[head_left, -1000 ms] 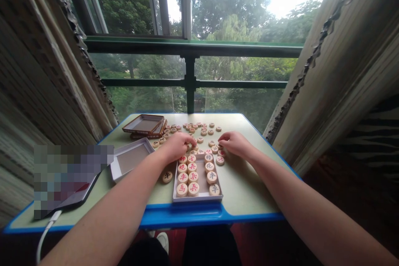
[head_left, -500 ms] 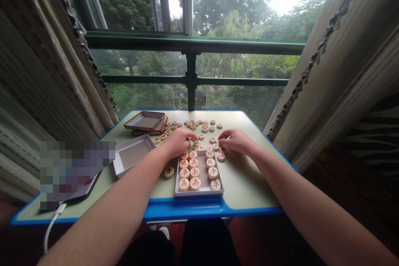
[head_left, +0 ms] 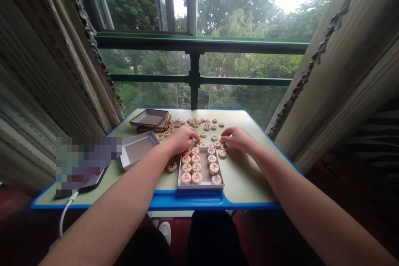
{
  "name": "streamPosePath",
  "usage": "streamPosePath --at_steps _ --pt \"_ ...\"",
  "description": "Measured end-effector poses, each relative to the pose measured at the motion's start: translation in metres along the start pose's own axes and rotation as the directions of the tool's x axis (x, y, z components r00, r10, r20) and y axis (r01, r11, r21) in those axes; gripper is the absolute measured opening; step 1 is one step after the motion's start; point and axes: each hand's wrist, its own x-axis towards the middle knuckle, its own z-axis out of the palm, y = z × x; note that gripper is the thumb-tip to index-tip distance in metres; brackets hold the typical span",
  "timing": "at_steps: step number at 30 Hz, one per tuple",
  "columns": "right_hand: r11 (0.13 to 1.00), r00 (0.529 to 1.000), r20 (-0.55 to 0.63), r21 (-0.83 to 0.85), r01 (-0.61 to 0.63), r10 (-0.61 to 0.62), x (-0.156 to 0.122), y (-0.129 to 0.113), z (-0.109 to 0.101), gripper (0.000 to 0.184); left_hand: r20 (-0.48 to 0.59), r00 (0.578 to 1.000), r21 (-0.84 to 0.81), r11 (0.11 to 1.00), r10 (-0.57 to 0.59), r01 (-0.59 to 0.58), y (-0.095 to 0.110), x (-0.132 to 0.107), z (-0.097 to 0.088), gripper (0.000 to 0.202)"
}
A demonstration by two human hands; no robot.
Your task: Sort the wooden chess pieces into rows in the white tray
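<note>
A shallow white box tray (head_left: 202, 186) lies near the front edge, holding round wooden Chinese chess pieces. Two rows with red characters fill its left side. A row of black-lettered pieces (head_left: 213, 168) runs down the right, and the middle strip shows bare bottom. Just beyond the tray's far left corner, my left hand (head_left: 184, 139) has its fingers bent down on a Chinese chess piece (head_left: 198, 141). My right hand (head_left: 237, 138) pinches at another piece among the loose ones past the far right corner; its fingers partly hide that piece. More loose pieces (head_left: 214, 138) lie between the hands.
At the left stands a second white tray (head_left: 137, 148) with nothing in it. Brown-edged box parts (head_left: 151, 119) are stacked behind it. A blurred-out device with a white cable (head_left: 66, 212) rests at the table's left. One black-lettered piece (head_left: 172, 166) lies left of the filled tray.
The view has shifted slightly, moving the table a little right and up. Both hands stay close to the same loose pieces, and the tray's visible rows look the same.
</note>
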Motion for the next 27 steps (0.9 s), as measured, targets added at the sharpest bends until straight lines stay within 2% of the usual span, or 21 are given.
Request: streamPosePath --at_steps 4,10,14,17,19,21,24,27 --pt "1.000 0.999 -0.032 0.030 -0.001 0.002 0.000 0.000 -0.001 0.027 -0.036 0.999 0.033 0.999 -0.011 0.013 0.001 0.000 0.001 0.042" --pt "1.000 0.998 0.067 -0.022 -0.008 0.009 -0.004 -0.004 -0.008 0.027 -0.055 0.998 0.037 0.999 0.022 -0.020 -0.002 0.001 0.005 0.042" --pt "1.000 0.999 0.043 -0.027 -0.009 0.010 -0.003 -0.003 -0.008 0.023 -0.086 0.996 0.037 0.999 0.026 -0.023 -0.004 0.001 0.005 0.041" --pt "0.999 0.999 -0.031 -0.029 0.019 -0.019 -0.004 -0.003 -0.008 0.019 -0.107 0.994 0.022 1.000 0.004 -0.001 -0.004 0.001 0.003 0.043" --pt "0.995 0.992 -0.081 -0.033 0.092 -0.095 -0.007 -0.005 -0.010 0.017 -0.110 0.994 0.011 1.000 -0.007 0.008 -0.002 0.001 0.002 0.045" --pt "0.978 0.975 -0.074 -0.020 0.207 -0.208 -0.013 -0.009 -0.013 0.018 -0.110 0.994 0.002 1.000 -0.010 0.011 0.001 0.001 0.000 0.044" --pt "0.931 0.929 0.052 0.018 0.365 -0.366 -0.026 -0.019 -0.017 0.022 -0.118 0.993 -0.001 1.000 -0.008 0.008 0.004 0.000 -0.003 0.042" --pt "0.866 0.846 0.193 0.041 0.499 -0.497 -0.042 -0.028 -0.021 0.018 -0.121 0.993 0.008 1.000 -0.010 0.011 0.005 0.000 -0.004 0.041"
